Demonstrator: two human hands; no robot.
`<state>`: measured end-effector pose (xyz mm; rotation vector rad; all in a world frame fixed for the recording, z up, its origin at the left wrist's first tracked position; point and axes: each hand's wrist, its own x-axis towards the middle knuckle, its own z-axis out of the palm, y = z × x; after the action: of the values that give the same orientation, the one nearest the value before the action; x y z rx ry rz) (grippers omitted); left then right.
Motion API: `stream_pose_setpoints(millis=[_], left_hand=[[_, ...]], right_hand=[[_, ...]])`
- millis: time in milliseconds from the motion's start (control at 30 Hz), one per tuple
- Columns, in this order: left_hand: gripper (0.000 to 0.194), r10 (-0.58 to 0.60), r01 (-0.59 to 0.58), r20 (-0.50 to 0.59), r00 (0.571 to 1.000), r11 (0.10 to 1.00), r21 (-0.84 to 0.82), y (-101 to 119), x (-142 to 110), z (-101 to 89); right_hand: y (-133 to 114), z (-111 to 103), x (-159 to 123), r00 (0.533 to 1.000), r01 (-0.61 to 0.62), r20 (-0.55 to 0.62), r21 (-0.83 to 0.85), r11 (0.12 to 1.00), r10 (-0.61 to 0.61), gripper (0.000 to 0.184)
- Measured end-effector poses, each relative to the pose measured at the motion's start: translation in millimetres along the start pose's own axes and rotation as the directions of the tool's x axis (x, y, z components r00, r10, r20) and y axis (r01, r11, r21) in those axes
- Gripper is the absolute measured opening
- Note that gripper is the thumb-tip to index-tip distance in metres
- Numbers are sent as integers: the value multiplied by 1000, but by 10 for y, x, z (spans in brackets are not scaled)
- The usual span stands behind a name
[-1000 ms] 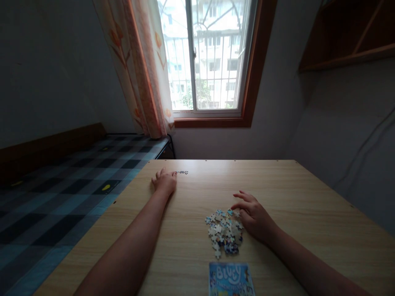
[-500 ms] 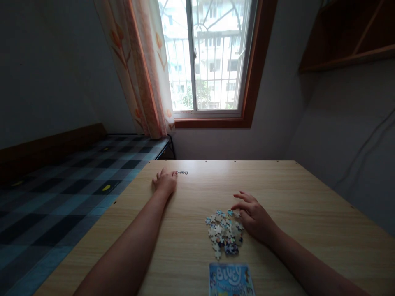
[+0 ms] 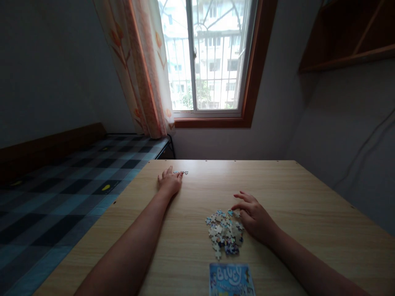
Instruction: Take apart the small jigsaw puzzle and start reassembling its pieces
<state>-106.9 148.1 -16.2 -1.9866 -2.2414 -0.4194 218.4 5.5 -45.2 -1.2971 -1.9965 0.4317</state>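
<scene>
My left hand (image 3: 170,181) rests near the table's far left edge, palm down with its fingers apart. Its thumb side touches or lies right beside a short row of puzzle pieces (image 3: 185,172), part of which the hand hides. At the right edge of a loose heap of puzzle pieces (image 3: 222,231) is my right hand (image 3: 253,213), fingers spread and slightly bent. Its lower fingertips reach over the heap's edge, and I see nothing held in it. Many of the heaped pieces lie pale side up; others show blue or dark print.
A blue box or card marked "BLUEY" (image 3: 232,279) lies at the near edge of view. The wooden table (image 3: 302,197) carries everything. To its left stands a bed with a checked cover (image 3: 83,185). Beyond are a curtain (image 3: 142,70) and a barred window (image 3: 216,57).
My left hand has shifted slightly right, closer over the short row of pieces, and more of the row's left part shows behind it. My right hand and the heap have stayed put.
</scene>
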Motion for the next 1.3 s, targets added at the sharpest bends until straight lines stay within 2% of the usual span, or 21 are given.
stream_pose_setpoints(millis=[267, 500, 667, 1033, 1300], left_hand=[[42, -15, 14, -21, 1000, 999, -47, -27, 26, 26], [41, -157, 155, -91, 983, 987, -30, -121, 47, 17], [39, -112, 109, -138, 984, 993, -33, -132, 32, -7], [40, -67, 66, -26, 997, 998, -17, -178, 41, 19], [39, -87, 87, -11, 996, 996, -20, -169, 47, -3]], right_hand=[[-21, -6, 8, 1000, -18, -11, 8, 1000, 18, 36], [-32, -14, 4, 1000, -21, -9, 6, 1000, 21, 37], [-35, -11, 2, 1000, -19, -8, 1, 1000, 19, 36], [-30, -10, 11, 999, -31, -19, 16, 999, 32, 34], [-28, -8, 9, 999, -37, -28, 10, 999, 37, 35]])
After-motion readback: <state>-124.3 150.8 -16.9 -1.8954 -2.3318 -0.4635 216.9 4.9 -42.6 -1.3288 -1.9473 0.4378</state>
